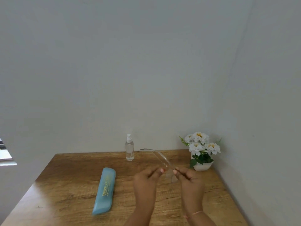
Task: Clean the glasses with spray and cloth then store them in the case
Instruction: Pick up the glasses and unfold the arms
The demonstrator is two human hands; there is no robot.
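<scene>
While the clear-framed glasses (pixel 162 158) are held up off the bench (pixel 65 185) — the left grip (pixel 146 178) and the right grip (pixel 190 178) each pinching the frame with curled fingers — the work looks barely begun. The spray bottle (pixel 129 148) stands upright at the bench's far edge, apart from both hands, and no cloth is in view. The blue glasses case (pixel 104 190) lies shut to the left. Spraying, wiping and storing all appear left to do, though whether the lenses are wet I cannot tell.
</scene>
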